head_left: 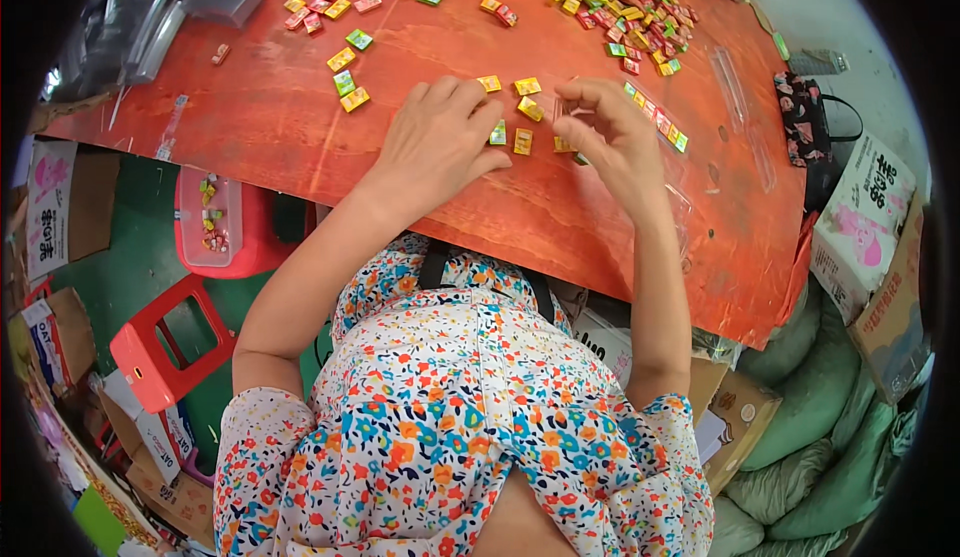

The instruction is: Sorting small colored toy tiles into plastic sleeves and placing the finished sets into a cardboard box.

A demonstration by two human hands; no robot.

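On the red table [300, 147], my left hand [440, 142] hovers palm down. Its fingers are bent and the thumb stands apart, with a small green box [497, 133] beside the fingertips. Farther right, my right hand [615, 142] has its thumb and forefinger curved with a gap between them. A small yellow box [562, 144] lies at its thumb, and a faint clear edge shows near the fingertips, too indistinct to name. Between the hands are several loose little boxes, among them a yellow one [523, 142] and another yellow one [530, 109].
A row of coloured boxes [655, 117] lies right of my right hand, near long clear plastic sleeves [735, 97]. A heap of little boxes [630, 17] is at the back right. Clear plastic packaging [160, 32] fills the far left. Red stools [170, 342] stand below the left edge.
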